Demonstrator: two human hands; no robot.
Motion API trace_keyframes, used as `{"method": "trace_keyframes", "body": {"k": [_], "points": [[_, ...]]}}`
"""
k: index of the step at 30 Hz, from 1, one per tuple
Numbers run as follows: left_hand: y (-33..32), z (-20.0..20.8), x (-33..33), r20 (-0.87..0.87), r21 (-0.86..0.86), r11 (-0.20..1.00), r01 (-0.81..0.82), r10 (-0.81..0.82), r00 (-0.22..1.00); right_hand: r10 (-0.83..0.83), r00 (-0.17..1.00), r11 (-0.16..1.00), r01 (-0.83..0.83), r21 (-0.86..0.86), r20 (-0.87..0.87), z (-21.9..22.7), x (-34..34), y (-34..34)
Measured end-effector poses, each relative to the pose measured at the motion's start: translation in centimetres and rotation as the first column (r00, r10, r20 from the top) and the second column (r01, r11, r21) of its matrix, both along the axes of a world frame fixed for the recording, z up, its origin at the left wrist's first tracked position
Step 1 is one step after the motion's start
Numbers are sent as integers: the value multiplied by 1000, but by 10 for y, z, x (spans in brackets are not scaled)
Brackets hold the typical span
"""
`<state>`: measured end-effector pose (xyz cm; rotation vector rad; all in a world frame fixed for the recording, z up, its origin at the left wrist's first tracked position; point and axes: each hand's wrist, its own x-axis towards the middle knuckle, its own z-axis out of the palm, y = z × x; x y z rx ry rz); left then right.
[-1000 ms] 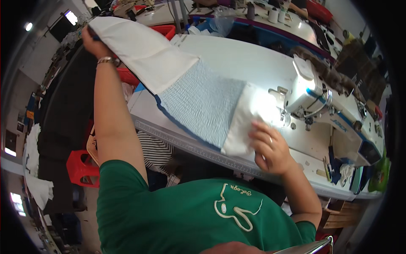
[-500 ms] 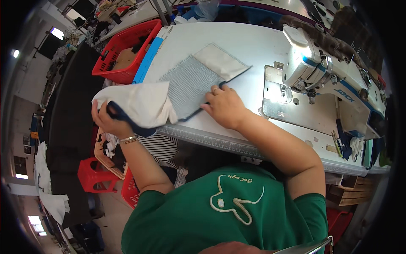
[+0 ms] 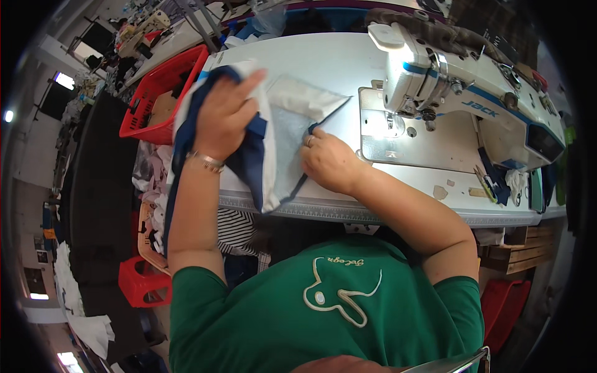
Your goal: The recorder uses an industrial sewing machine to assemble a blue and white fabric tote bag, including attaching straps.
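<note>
A sewn fabric piece lies on the white sewing table, with a grey gathered panel (image 3: 289, 137), a cream panel (image 3: 301, 98) and navy edging. Its left part is turned over, so navy cloth (image 3: 249, 158) with a cream border shows there and covers much of the grey panel. My left hand (image 3: 224, 118) is over this navy part, fingers toward the far side and smeared by motion; their grip is hidden. My right hand (image 3: 333, 160) is closed at the piece's right edge, its fingertips pinching the navy edging.
A white sewing machine (image 3: 413, 74) with a lit needle area stands to the right on its metal plate (image 3: 429, 146). Scissors (image 3: 485, 183) and scraps lie near the table's right front. A red basket (image 3: 165, 127) stands beyond the left edge, a red stool (image 3: 144, 283) below.
My left hand has moved up and right, turning the left part of the fabric over, navy side up. My right hand stays at the right edge. The view has shifted slightly.
</note>
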<state>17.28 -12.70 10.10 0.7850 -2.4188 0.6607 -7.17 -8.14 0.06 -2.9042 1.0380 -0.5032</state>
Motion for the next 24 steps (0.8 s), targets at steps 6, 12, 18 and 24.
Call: {"method": "trace_keyframes", "body": {"k": [6, 12, 18, 24], "points": [[-49, -75, -49, 90, 389, 921, 13, -52, 995, 145, 945, 964, -202, 175, 295, -1, -40, 15], [-12, -72, -61, 132, 314, 940, -133, 95, 987, -6, 983, 998, -7, 68, 181, 8, -64, 26], [-17, -68, -88, 29, 693, 715, 93, -156, 987, -34, 969, 983, -11, 181, 245, 1, -73, 43], [-23, -99, -116, -54, 645, 714, 272, -312, 948, -78, 975, 979, 35, 203, 207, 6, -105, 63]]}}
